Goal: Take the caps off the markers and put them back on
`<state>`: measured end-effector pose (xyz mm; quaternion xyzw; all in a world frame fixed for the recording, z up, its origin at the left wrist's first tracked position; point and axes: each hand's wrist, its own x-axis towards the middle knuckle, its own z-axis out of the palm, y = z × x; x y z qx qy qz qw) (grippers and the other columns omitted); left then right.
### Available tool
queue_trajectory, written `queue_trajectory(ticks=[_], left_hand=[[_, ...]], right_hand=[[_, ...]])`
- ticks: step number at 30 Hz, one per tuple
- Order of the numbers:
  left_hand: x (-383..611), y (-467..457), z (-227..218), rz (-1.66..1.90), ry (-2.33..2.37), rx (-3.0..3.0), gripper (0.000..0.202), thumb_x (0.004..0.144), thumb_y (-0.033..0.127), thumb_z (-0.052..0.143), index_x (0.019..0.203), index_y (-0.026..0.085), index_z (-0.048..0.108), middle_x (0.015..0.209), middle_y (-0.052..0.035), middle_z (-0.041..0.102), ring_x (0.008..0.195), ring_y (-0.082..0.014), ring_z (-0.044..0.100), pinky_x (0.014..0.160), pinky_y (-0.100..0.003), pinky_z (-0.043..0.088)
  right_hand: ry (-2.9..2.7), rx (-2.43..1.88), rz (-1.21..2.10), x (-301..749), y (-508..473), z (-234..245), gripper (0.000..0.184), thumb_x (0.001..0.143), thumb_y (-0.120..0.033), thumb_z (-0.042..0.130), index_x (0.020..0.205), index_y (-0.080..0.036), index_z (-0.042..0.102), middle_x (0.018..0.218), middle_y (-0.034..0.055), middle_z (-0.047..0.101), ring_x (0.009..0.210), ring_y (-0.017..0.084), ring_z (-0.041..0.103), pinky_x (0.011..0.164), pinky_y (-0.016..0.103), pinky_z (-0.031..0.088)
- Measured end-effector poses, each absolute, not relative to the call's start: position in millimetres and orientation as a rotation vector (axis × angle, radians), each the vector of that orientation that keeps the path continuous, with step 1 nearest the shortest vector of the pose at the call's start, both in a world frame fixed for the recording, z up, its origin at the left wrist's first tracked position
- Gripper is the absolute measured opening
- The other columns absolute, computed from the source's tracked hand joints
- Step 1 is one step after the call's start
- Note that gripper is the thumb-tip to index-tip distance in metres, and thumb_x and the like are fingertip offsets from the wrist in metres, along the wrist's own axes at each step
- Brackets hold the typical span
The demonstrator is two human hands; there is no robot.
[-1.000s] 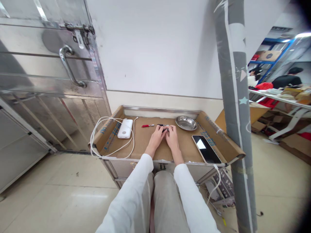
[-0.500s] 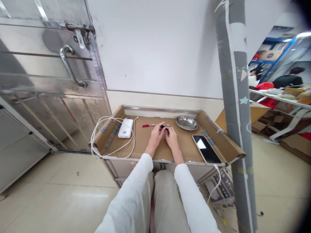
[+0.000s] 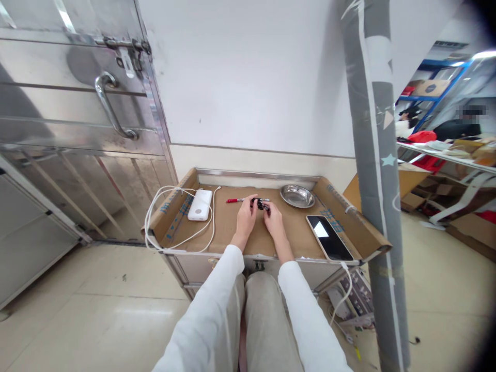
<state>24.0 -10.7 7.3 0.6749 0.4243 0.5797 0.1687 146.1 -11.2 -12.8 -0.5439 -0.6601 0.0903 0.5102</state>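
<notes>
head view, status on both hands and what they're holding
Left hand and right hand holding small black object, details unclear. Red pen lies near left hand. Nothing visibly blocking.

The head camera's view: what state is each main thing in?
Small black object: held in the grip of the left hand and right hand
Red pen: lying flat
Steel dish: upright
Phone: lying screen up, lead apparently plugged in
White power bank: lying flat, on or off unclear
Steel door: apparently shut
</notes>
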Motion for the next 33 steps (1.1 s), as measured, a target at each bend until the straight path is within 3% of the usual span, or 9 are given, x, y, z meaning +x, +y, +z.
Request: queue_trajectory(ticks=[14,33], left_hand=[[22.1,-12.5,9.5,1.707,1.347,1.813,0.028,0.096,0.033,0.035,0.116,0.018,0.049,0.107,-0.0095,0.063,0.090,-0.0145,0.063,0.082,-0.028,0.049],[23.0,-3.4,2.5,1.835,1.261,1.690,0.020,0.094,0.027,0.037,0.108,0.018,0.047,0.105,-0.0093,0.058,0.091,-0.0149,0.060,0.084,-0.030,0.048]], right_hand=[[-1.618,-1.280,0.202,146.9,-13.5,-12.1,0.032,0.084,-0.015,0.036,0.107,-0.017,0.059,0.111,0.0113,0.063,0.103,0.019,0.059,0.093,0.035,0.044],[-1.586,-1.253,0.206,149.3,-13.8,-13.3,0.025,0.088,-0.027,0.043,0.096,-0.019,0.064,0.100,0.0093,0.068,0.092,0.020,0.063,0.086,0.033,0.046]])
